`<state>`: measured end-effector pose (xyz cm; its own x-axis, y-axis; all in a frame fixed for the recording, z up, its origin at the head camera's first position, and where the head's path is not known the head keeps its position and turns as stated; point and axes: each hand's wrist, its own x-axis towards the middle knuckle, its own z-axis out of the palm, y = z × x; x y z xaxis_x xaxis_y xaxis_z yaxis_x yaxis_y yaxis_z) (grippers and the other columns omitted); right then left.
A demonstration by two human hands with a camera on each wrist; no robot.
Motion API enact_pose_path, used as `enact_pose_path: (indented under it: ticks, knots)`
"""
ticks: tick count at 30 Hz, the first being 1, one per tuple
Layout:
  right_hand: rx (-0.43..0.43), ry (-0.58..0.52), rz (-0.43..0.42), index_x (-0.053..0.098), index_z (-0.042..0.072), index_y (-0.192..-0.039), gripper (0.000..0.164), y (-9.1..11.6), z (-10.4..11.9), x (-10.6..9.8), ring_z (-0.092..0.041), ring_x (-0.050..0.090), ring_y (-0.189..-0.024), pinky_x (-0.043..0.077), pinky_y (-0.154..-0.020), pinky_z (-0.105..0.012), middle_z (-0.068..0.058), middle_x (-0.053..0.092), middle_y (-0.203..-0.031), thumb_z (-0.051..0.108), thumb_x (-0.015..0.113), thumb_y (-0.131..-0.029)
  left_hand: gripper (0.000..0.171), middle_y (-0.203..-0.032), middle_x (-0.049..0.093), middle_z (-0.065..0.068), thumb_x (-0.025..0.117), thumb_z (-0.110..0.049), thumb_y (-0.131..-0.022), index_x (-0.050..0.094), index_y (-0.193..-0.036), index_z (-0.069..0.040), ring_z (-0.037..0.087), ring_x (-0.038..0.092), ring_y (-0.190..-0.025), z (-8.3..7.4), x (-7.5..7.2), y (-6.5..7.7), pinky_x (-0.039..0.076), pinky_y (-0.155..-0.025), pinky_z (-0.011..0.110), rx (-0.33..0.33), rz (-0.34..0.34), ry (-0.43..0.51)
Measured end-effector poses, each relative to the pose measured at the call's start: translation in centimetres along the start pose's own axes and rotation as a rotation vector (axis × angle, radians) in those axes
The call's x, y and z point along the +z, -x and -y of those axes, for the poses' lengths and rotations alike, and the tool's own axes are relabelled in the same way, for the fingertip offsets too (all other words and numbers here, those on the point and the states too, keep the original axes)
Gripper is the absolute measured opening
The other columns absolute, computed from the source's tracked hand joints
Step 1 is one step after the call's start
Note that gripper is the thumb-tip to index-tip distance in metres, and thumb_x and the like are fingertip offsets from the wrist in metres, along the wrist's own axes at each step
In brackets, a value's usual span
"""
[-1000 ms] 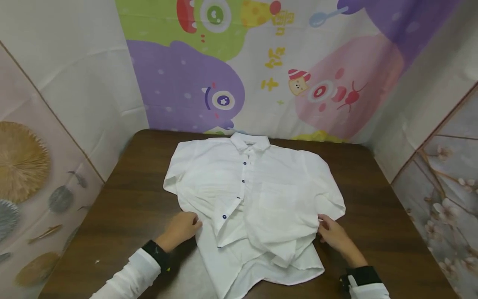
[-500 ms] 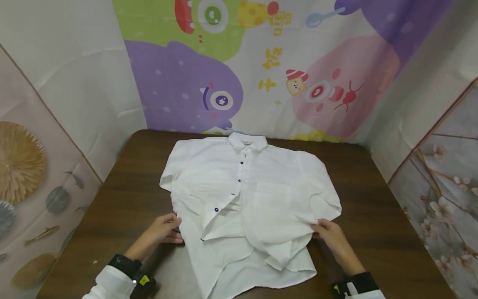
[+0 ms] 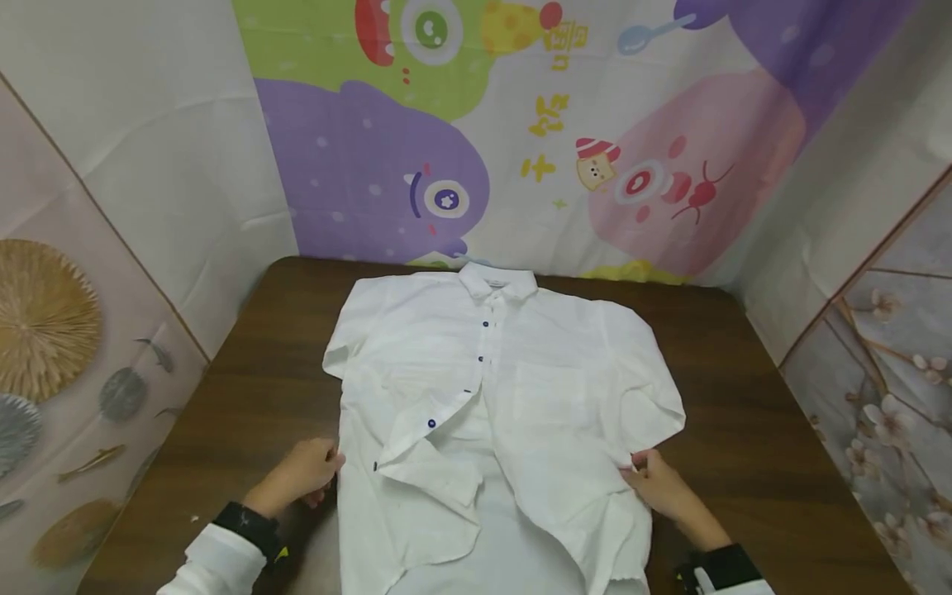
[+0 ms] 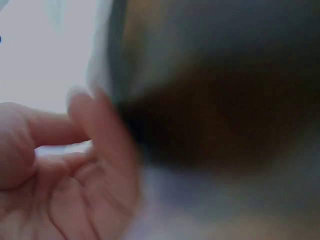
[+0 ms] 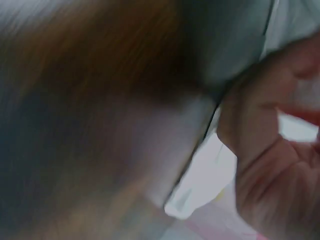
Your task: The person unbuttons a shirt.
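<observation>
A white short-sleeved shirt (image 3: 550,388) with dark blue buttons lies front up, its collar (image 3: 497,283) toward the back wall. Its lower front hangs open, the left front panel (image 3: 431,504) folded and creased. At the shirt's left side edge, my left hand (image 3: 301,473) pinches the cloth between thumb and fingers; the left wrist view shows the fingertips (image 4: 82,102) meeting at the white fabric. My right hand (image 3: 662,487) pinches the opposite side edge, below the right sleeve (image 3: 650,397). Blur covers much of both wrist views.
The shirt lies on a dark brown wooden table (image 3: 253,388) with rounded back corners. Behind it hangs a cloth (image 3: 535,231) with cartoon monsters. Patterned sheets (image 3: 892,397) stand along both sides.
The shirt's lower part has spread wider and come down toward me, opening the front panels further. My left hand has shifted left and regripped the edge; my right hand has moved slightly nearer me.
</observation>
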<state>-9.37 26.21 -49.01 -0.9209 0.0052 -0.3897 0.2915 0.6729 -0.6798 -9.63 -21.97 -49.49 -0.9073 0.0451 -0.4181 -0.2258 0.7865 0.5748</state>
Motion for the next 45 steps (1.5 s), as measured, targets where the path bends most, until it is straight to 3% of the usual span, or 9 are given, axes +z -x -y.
enact_pose_path:
  ticks: [4,10,18,24,29,32,37,41,45]
  knots:
    - [-0.012,0.049,0.006,0.041,-0.008,-0.111,0.037,-0.1,0.3,-0.7,-0.018,0.054,-0.055,0.050,-0.047,-0.033,-0.010,0.052,-0.076,0.022,0.052,-0.093,0.013,-0.070,0.049,0.006,0.058,-0.011,-0.087,0.051,-0.082,-0.001,0.018,0.047,-0.059,-1.8,-1.5,-0.3,0.040,-0.051,0.028,0.144,-0.097,-0.178]
    - [-0.241,0.240,-0.286,0.056,-0.010,-0.107,0.026,-1.9,3.3,-1.6,-0.030,0.056,-0.083,0.045,-0.072,-0.039,-0.020,0.058,-0.093,0.004,0.045,-0.088,0.004,-0.086,0.054,0.009,0.057,-0.006,-0.087,0.058,-0.088,-0.002,0.024,0.053,-0.081,-5.5,-2.0,-3.5,0.046,-0.071,0.036,0.449,-0.248,-0.245]
    - [-0.243,0.363,-0.338,0.062,-0.012,-0.097,0.027,-8.2,5.4,-3.5,-0.042,0.056,-0.091,0.044,-0.081,-0.050,-0.029,0.058,-0.095,0.006,0.043,-0.090,0.013,-0.080,0.062,0.003,0.052,-0.007,-0.091,0.061,-0.100,-0.003,0.013,0.056,-0.070,-12.7,1.5,-4.7,0.047,-0.063,0.026,0.586,-0.027,-0.124]
    - [-0.151,0.472,-0.318,0.061,-0.011,-0.093,0.032,-12.7,3.9,-4.3,-0.041,0.056,-0.085,0.044,-0.077,-0.051,-0.029,0.059,-0.092,0.019,0.048,-0.092,0.031,-0.081,0.062,0.000,0.056,-0.018,-0.091,0.057,-0.122,-0.012,0.009,0.051,-0.073,-15.9,6.2,-2.7,0.043,-0.063,0.020,0.729,0.094,-0.330]
    - [-0.066,0.506,-0.301,0.058,-0.004,-0.094,0.038,-14.5,3.9,-3.5,-0.045,0.050,-0.095,0.037,-0.083,-0.059,-0.025,0.055,-0.098,0.033,0.056,-0.088,0.042,-0.077,0.062,0.000,0.059,-0.017,-0.089,0.054,-0.130,-0.021,0.006,0.046,-0.058,-16.4,8.8,-1.5,0.040,-0.053,0.018,0.679,0.219,-0.406]
    - [-0.041,0.541,-0.294,0.060,-0.004,-0.095,0.030,-14.9,4.5,-3.0,-0.045,0.048,-0.100,0.034,-0.086,-0.061,-0.025,0.055,-0.100,0.025,0.054,-0.088,0.035,-0.092,0.066,0.005,0.052,-0.011,-0.091,0.058,-0.125,-0.016,0.007,0.049,-0.066,-16.3,9.3,-1.2,0.043,-0.060,0.019,0.600,0.244,-0.309]
    - [-0.008,0.495,-0.323,0.060,-0.007,-0.098,0.030,-14.7,5.3,-3.0,-0.044,0.052,-0.101,0.037,-0.085,-0.059,-0.026,0.058,-0.102,0.019,0.046,-0.091,0.031,-0.101,0.064,0.011,0.039,-0.007,-0.092,0.062,-0.112,-0.002,0.013,0.054,-0.080,-15.6,9.5,-1.4,0.046,-0.071,0.026,0.449,0.284,0.070]
    - [0.019,0.398,-0.383,0.054,-0.014,-0.106,0.038,-14.5,5.2,-3.8,-0.048,0.051,-0.105,0.037,-0.086,-0.061,-0.032,0.056,-0.108,0.019,0.040,-0.091,0.030,-0.089,0.064,0.011,0.043,-0.013,-0.093,0.063,-0.106,0.004,0.017,0.062,-0.077,-15.0,9.9,-1.5,0.052,-0.069,0.028,0.306,0.345,0.431]
    - [0.044,0.445,-0.333,0.049,-0.016,-0.112,0.041,-14.6,4.9,-4.3,-0.051,0.047,-0.107,0.035,-0.088,-0.062,-0.036,0.052,-0.113,0.016,0.037,-0.089,0.024,-0.097,0.061,0.013,0.052,-0.010,-0.091,0.058,-0.107,0.006,0.020,0.065,-0.084,-14.5,10.6,-1.2,0.055,-0.074,0.032,0.165,0.417,0.677]
